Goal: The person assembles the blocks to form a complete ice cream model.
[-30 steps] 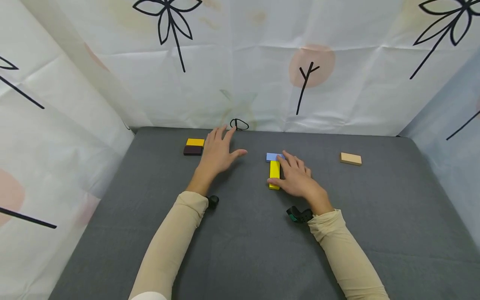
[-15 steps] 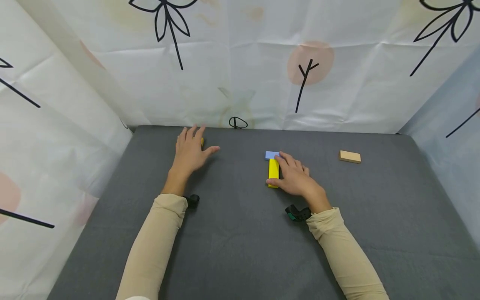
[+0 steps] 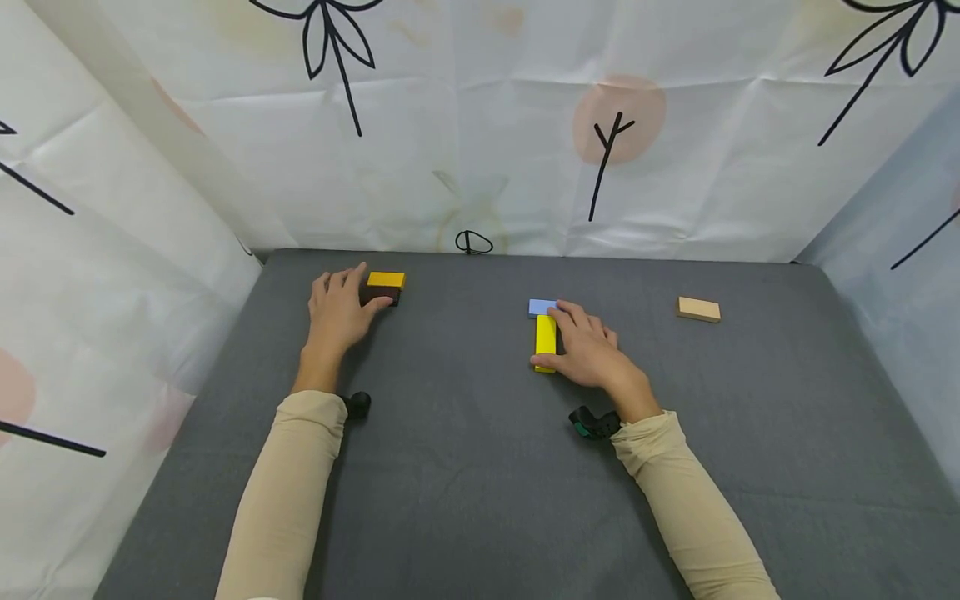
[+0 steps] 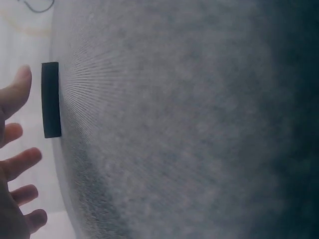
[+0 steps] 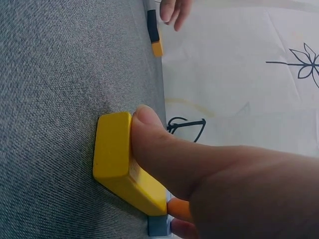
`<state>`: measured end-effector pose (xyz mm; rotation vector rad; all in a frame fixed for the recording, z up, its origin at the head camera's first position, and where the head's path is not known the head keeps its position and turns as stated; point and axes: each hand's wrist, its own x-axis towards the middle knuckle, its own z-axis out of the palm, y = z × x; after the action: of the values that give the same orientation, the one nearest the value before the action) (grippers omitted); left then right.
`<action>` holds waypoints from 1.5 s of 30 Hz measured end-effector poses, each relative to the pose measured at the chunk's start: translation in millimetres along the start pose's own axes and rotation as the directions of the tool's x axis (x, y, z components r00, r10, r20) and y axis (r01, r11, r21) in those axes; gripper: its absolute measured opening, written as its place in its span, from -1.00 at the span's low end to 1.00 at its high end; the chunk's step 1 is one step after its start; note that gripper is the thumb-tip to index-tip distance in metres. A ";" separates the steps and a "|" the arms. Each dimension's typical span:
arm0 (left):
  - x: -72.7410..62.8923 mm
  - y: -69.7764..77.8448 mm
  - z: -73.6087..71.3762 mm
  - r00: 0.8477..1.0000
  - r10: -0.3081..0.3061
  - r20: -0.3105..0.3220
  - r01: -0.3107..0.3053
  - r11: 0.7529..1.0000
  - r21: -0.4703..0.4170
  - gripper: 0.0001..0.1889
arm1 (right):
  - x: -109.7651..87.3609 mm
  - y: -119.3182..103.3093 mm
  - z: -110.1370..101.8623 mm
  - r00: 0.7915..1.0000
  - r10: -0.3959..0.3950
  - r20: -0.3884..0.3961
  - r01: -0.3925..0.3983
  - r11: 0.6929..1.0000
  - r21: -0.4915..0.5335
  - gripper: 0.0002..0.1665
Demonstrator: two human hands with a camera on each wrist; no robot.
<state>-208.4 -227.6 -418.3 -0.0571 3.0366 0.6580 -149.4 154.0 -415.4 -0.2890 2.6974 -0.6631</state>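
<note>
In the head view my left hand [image 3: 336, 315] hovers by the near dark block [image 3: 386, 293], fingers spread at its left and thumb over its front. An orange-yellow block [image 3: 386, 280] lies just behind the dark one. The left wrist view shows the dark block [image 4: 51, 99] beyond the spread fingers, apart from them in that picture. My right hand [image 3: 592, 358] rests on a yellow block [image 3: 545, 333]. Its thumb [image 5: 154, 144] lies across the near end's top, and its fingertips reach the far end by a light blue block [image 3: 540, 307], partly covered.
A plain wooden block [image 3: 698, 309] lies at the right on the grey cloth-covered table [image 3: 465, 467]. Behind the table's back edge hangs a white patterned curtain [image 3: 487, 150], with more fabric at both sides.
My left hand has moved left, passing over the orange-yellow and dark blocks to the dark block's left side. The right hand stays on the yellow block.
</note>
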 end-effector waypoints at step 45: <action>0.1 10.0 -5.2 0.974 -0.217 0.064 0.223 0.968 -0.117 -0.58 | -2.3 0.3 -0.6 1.000 0.005 -0.009 -0.005 1.000 -0.008 0.06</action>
<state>-209.1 -220.6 -409.5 -0.3693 2.8786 0.8123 -147.6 155.2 -414.4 -0.2816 2.7093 -0.6532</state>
